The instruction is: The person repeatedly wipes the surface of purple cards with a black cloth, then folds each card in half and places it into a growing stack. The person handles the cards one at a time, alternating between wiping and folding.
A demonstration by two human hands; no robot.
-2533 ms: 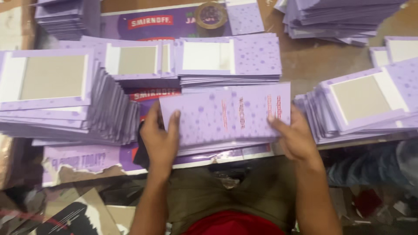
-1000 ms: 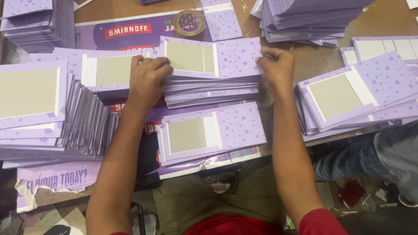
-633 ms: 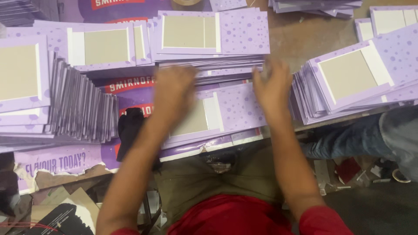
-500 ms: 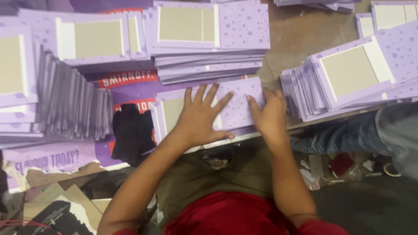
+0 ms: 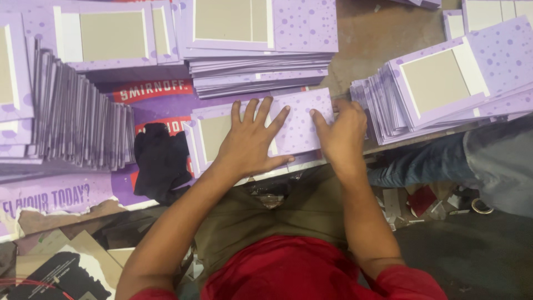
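A small stack of purple dotted card sheets (image 5: 300, 119) with a grey-brown panel lies at the table's near edge. My left hand (image 5: 252, 141) rests flat on top of it, fingers spread apart. My right hand (image 5: 341, 133) curls around the stack's right end, thumb on top, gripping the sheets. A taller stack of the same purple cards (image 5: 261, 50) sits just behind it.
More purple card stacks lie fanned at the left (image 5: 72, 116) and right (image 5: 444, 83). A black cloth (image 5: 161, 161) lies left of my left hand. Another person's leg in jeans (image 5: 444, 161) is at the right, below the table edge. Torn cardboard (image 5: 61, 266) lies bottom left.
My hands came back from the rear stack to the near stack. The left hand now lies flat on it and the right hand has closed on its right end.
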